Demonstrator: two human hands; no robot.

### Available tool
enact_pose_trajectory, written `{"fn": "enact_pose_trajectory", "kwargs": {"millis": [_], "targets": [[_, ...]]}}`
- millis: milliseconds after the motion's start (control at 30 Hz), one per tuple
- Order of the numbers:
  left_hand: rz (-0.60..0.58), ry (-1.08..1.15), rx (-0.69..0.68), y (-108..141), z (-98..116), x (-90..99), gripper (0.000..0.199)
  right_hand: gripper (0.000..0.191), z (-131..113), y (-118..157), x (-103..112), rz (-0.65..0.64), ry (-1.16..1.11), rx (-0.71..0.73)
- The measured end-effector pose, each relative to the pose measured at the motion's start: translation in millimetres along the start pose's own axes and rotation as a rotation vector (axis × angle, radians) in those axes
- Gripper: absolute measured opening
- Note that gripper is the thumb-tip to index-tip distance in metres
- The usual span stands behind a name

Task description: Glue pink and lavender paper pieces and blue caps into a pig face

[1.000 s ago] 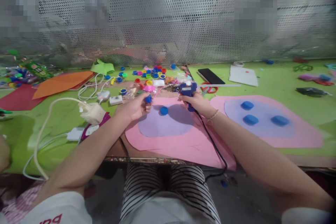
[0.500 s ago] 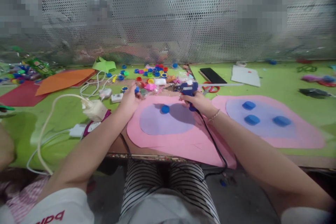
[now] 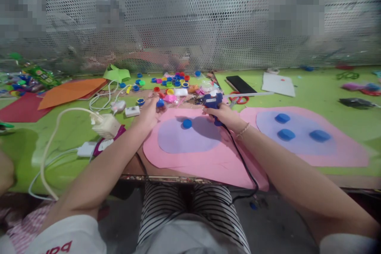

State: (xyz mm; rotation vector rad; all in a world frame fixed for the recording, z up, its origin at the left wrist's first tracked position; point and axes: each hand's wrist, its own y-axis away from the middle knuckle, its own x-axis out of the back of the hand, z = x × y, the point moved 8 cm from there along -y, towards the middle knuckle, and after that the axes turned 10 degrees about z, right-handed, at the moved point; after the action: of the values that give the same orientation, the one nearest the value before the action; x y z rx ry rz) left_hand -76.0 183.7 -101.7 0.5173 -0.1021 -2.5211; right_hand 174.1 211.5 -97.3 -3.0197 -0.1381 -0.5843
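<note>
My left hand pinches a blue bottle cap above the far left edge of a pink paper sheet. My right hand is wrapped round the handle of a dark blue glue gun, a long white glue stick jutting from its back. On the lilac paper oval between my hands lies one blue cap. To the right, a second lilac shape on pink paper carries three blue caps.
Loose coloured caps, red-handled scissors and a black phone lie at the back. Plugs and a power strip with cables stand left. The glue gun's black cord crosses the paper. Another person's arm shows far left.
My left hand has moved slightly right with the blue cap, which now shows more clearly. My right hand and the glue gun stay nearly still.
</note>
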Motion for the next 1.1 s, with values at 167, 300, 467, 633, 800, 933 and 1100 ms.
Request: {"fn": "enact_pose_trajectory", "kwargs": {"millis": [167, 300, 467, 633, 800, 933, 1100], "targets": [[-0.107, -0.023, -0.002, 12.3, 1.9, -8.9, 0.019, 0.019, -1.5, 0.3, 0.2, 0.0, -0.007, 0.005], [-0.161, -0.026, -0.021, 16.2, 1.8, -12.2, 0.027, 0.022, 3.4, -2.8, 2.7, 0.011, 0.01, -0.02], [-0.164, -0.121, -0.146, 14.9, 5.8, -11.3, 0.021, 0.023, 6.0, -3.2, 3.8, 0.018, -0.032, -0.039], [-0.25, -0.325, -0.324, 23.3, 14.6, -17.2, 0.022, 0.022, 0.5, 1.1, 2.7, 0.006, 0.006, -0.036], [-0.305, -0.509, -0.504, 36.0, 22.1, -21.2, 0.023, 0.023, 1.5, 0.1, 4.0, 0.02, 0.046, -0.043], [-0.341, -0.533, -0.506, 38.6, 18.4, -22.7, 0.021, 0.023, 4.1, -2.3, 4.3, 0.021, 0.05, -0.037], [-0.355, -0.486, -0.511, 39.9, 18.2, -23.7, 0.017, 0.024, 11.5, -5.9, -3.1, -0.047, -0.053, -0.037]]}}
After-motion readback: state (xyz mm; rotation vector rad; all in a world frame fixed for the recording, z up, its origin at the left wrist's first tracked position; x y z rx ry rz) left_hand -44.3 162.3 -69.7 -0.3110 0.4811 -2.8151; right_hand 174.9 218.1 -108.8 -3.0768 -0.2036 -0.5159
